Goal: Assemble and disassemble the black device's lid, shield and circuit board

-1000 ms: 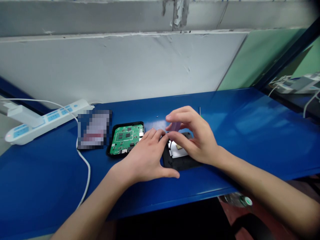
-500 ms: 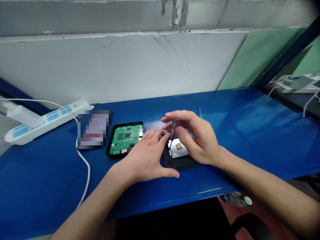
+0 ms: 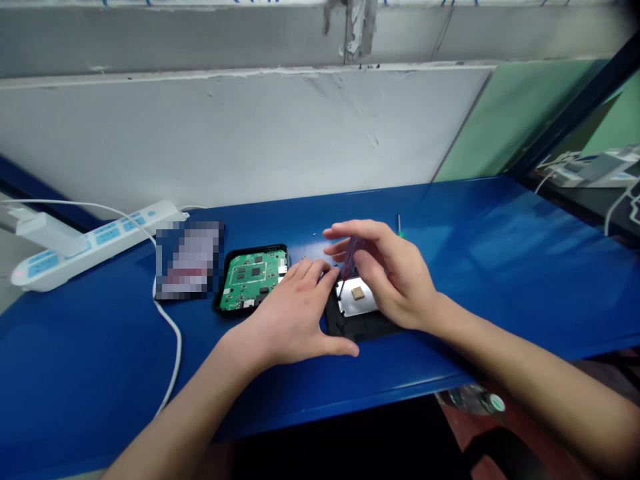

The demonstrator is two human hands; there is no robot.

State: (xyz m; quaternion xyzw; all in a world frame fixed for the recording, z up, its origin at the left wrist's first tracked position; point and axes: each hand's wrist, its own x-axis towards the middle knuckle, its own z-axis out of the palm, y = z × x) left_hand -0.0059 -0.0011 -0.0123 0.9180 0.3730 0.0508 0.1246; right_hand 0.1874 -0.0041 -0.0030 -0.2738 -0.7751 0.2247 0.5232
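My right hand [image 3: 395, 273] is closed around the translucent purple handle of a screwdriver [image 3: 351, 259]. The driver stands tilted, its tip down at the left edge of a silver metal plate [image 3: 353, 305]. That plate, with a small tan pad [image 3: 358, 293] on it, sits in a black plastic cover [image 3: 363, 328]. My left hand [image 3: 295, 313] lies with thumb and fingers spread along the cover's left side, touching it. Left of this hand is a black case half holding a green circuit board [image 3: 256, 277], partly hidden by my fingers.
On the left lie a white power strip [image 3: 107, 235] with an adapter [image 3: 47, 230], a white cable [image 3: 177, 340] and a blurred-out flat item [image 3: 189, 260]. A green-handled screwdriver [image 3: 401, 228] and a tiny screw [image 3: 314, 234] lie toward the back of the blue table [image 3: 500, 267]. Below its edge is a bottle [image 3: 473, 399].
The view has tilted up very slightly. Both hands, the screwdriver and the cover keep nearly the same places.
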